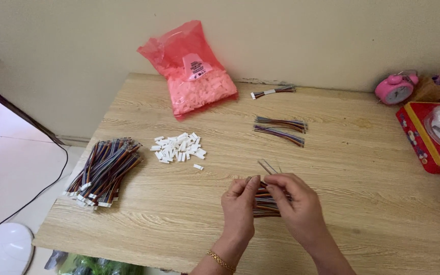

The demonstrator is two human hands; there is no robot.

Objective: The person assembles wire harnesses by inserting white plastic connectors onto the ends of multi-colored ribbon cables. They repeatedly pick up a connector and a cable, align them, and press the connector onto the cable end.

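Lower centre of frame: left hand (239, 203), gold bracelet (221, 261) at the wrist, and right hand (295, 201), both pinched on a short bundle of multicoloured ribbon wires (267, 202) held just above the light wood-grain tabletop (362, 203). Fingertips of both hands are closed on the bundle's upper end; thin wire ends stick up above them.

Centre left: loose heap of small white plastic connector housings (179, 147), one lying apart just below it.

Left edge of table: large stack of multicoloured ribbon cables with white connectors fitted (104, 172).

Upper centre: translucent red plastic bag of white connector housings (195, 71), leaning at the wall.

Centre right: two small bunches of loose multicoloured wires (280, 130); a further single wire set with a white band (273, 91) near the wall.

Upper right: pink round alarm clock (396, 87). Right edge: red rectangular tin (423, 137).

Far left, on the floor: black cord (52, 178).
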